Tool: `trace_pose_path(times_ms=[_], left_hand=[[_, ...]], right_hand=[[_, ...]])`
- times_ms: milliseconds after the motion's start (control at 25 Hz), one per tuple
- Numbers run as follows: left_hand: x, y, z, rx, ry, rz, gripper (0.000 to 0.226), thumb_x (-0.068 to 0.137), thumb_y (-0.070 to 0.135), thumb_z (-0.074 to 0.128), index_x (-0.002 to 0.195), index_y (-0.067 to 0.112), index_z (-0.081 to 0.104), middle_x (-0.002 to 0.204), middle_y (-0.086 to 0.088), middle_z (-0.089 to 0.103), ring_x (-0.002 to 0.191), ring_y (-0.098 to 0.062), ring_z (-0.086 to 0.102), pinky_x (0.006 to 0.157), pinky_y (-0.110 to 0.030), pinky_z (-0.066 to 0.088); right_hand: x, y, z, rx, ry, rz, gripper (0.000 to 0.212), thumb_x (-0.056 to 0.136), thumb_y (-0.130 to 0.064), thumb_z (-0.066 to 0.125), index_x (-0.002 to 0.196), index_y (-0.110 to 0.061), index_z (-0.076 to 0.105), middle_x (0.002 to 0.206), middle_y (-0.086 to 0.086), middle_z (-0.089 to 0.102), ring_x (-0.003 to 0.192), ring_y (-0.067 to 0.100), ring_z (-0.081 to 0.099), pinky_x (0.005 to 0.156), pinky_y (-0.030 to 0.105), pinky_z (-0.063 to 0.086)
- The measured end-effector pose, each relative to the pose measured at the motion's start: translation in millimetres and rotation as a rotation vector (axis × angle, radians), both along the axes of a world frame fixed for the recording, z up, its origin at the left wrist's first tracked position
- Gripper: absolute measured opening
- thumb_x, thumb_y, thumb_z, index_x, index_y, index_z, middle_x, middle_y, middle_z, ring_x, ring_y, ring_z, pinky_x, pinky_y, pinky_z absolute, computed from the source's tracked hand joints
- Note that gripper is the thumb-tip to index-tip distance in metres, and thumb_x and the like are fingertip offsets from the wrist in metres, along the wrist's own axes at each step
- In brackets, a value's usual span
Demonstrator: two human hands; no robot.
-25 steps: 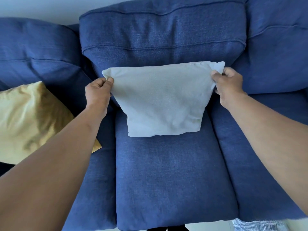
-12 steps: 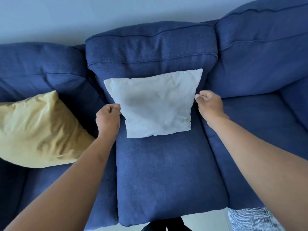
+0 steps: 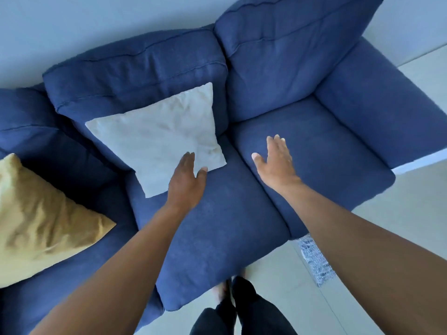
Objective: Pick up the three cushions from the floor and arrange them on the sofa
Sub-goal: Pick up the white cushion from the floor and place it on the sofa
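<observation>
Two cushions are sitting on the sofa (image 3: 338,146) already: a white cushion (image 3: 157,141) is leaning against the middle backrest, and a yellow cushion (image 3: 41,218) is lying on the left seat. The third is probably the striped blue-and-white thing (image 3: 315,262) showing on the floor (image 3: 387,233) past the front edge of the right seat, though only a strip of it is showing and I cannot tell for sure.

The left hand (image 3: 186,182) is hovering flat and empty over the white cushion's lower edge, fingers spread; whether it is touching the fabric I cannot tell. The right hand (image 3: 275,163) is hanging wide and empty over the right seat.

The striped thing is lying below and to the right of both hands, near the right forearm, so the right hand is looking nearer for the next pickup. Its visible strip is running away from the sofa's front. The right seat is waiting free for it.
</observation>
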State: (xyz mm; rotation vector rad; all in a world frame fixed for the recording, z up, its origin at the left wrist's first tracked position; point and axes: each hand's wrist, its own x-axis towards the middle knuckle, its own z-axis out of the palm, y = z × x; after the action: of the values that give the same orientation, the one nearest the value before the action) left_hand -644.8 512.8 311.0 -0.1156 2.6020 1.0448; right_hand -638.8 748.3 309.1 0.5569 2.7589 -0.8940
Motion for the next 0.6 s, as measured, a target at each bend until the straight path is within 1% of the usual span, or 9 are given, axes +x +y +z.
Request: trace_pose_path(times_ms=[80,160,200,280,360,600], left_hand=[[16.6,24.3,2.1,0.017,0.006,-0.1,0.065,0.11,0.037,0.048,0.167,0.015,0.028,0.177,0.0,0.025,0.161,-0.02,0.029,0.13,-0.039,0.025],[33.8,52.5,5.9,0.052,0.006,-0.199,0.064,0.109,0.038,0.049,0.167,0.017,0.029,0.176,0.002,0.027,0.16,-0.02,0.033,0.129,-0.043,0.027],[41.8,67.6,7.6,0.065,0.008,-0.247,0.064,0.109,0.038,0.049,0.166,0.017,0.03,0.176,0.002,0.028,0.161,-0.019,0.031,0.129,-0.043,0.027],[62.5,102.7,13.0,0.095,0.01,-0.354,0.065,0.109,0.036,0.05,0.167,0.017,0.029,0.176,0.001,0.026,0.163,-0.016,0.024,0.131,-0.042,0.025],[83.9,142.0,19.2,0.112,0.015,-0.47,0.065,0.109,0.034,0.051,0.167,0.015,0.028,0.176,0.001,0.026,0.164,-0.014,0.021,0.131,-0.037,0.022],[140.3,273.1,20.3,0.068,0.011,-0.827,0.064,0.11,0.034,0.049,0.167,0.013,0.027,0.177,0.0,0.025,0.165,-0.014,0.015,0.13,-0.034,0.017]], right_hand=[[38.2,22.4,3.6,0.049,-0.009,-0.067,0.072,0.104,-0.041,0.048,0.16,-0.006,0.018,0.172,0.016,0.008,0.16,0.03,0.0,0.124,0.049,0.017],[80.2,46.3,8.7,0.096,0.0,-0.14,0.075,0.104,-0.042,0.049,0.161,-0.005,0.018,0.171,0.017,0.009,0.16,0.031,0.002,0.124,0.051,0.019],[100.4,58.4,10.7,0.116,0.0,-0.171,0.076,0.103,-0.043,0.049,0.161,-0.004,0.018,0.171,0.018,0.01,0.159,0.031,0.002,0.123,0.052,0.019],[144.0,86.4,15.3,0.146,-0.018,-0.254,0.077,0.103,-0.043,0.05,0.16,-0.004,0.018,0.171,0.018,0.011,0.159,0.032,0.003,0.123,0.053,0.02],[187.7,114.6,19.7,0.155,-0.023,-0.354,0.077,0.102,-0.042,0.051,0.16,-0.003,0.019,0.171,0.019,0.012,0.159,0.034,0.005,0.123,0.055,0.021],[303.6,195.8,17.2,0.109,-0.05,-0.654,0.075,0.104,-0.04,0.049,0.161,-0.005,0.016,0.172,0.017,0.008,0.159,0.032,0.002,0.125,0.05,0.015]])
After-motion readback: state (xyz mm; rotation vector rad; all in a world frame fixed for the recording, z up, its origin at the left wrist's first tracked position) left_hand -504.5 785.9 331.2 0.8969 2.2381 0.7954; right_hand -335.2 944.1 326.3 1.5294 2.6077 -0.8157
